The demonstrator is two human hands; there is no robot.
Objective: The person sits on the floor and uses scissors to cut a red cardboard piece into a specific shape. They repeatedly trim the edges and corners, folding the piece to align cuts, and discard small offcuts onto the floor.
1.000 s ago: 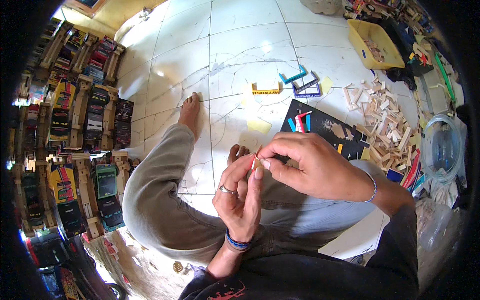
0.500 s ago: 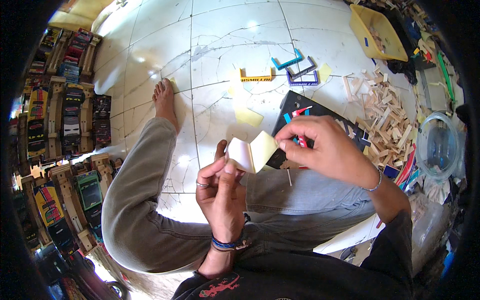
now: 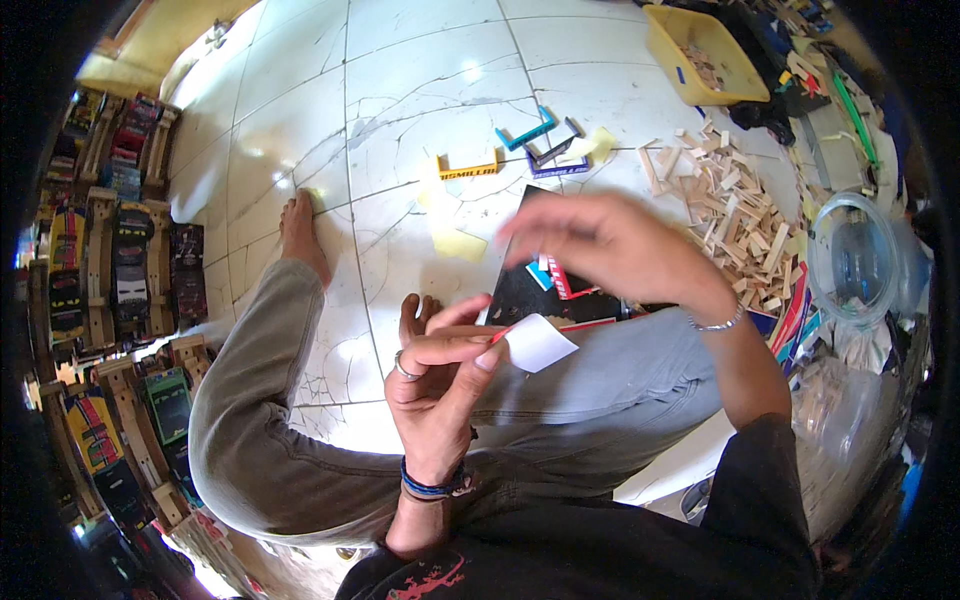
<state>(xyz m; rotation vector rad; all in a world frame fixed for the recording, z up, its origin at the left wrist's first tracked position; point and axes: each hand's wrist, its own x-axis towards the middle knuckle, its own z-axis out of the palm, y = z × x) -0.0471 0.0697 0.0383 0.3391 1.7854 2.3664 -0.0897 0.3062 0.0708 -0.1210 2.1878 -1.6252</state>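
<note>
My left hand (image 3: 440, 385) pinches a small sticker (image 3: 541, 344) between thumb and fingertips. Its plain white side shows, with a red edge at the fingertips. My right hand (image 3: 615, 245) hovers over a black board (image 3: 520, 292), smeared by motion, fingers stretched forward and loosely apart with nothing visible in them. Beneath that hand, red and blue printed pieces (image 3: 560, 278) lie on the board, partly hidden. On the floor beyond stand small U-shaped pieces with printed strips: a yellow one (image 3: 467, 166), a light-blue one (image 3: 526, 130) and a purple one (image 3: 558, 166), with a dark one (image 3: 556, 146) among them.
Yellowish paper scraps (image 3: 458, 242) lie on the cracked white tiles. To the right are a heap of wooden sticks (image 3: 735, 215), a yellow tub (image 3: 700, 60) and a clear plastic container (image 3: 852, 258). Wooden racks of dark packages (image 3: 130, 250) line the left. My bent legs frame the workspace.
The yellowish paper that my right hand was peeling from the sticker is off it. My right hand has drawn away, up and forward; my left hand keeps the sticker, now turned white side up.
</note>
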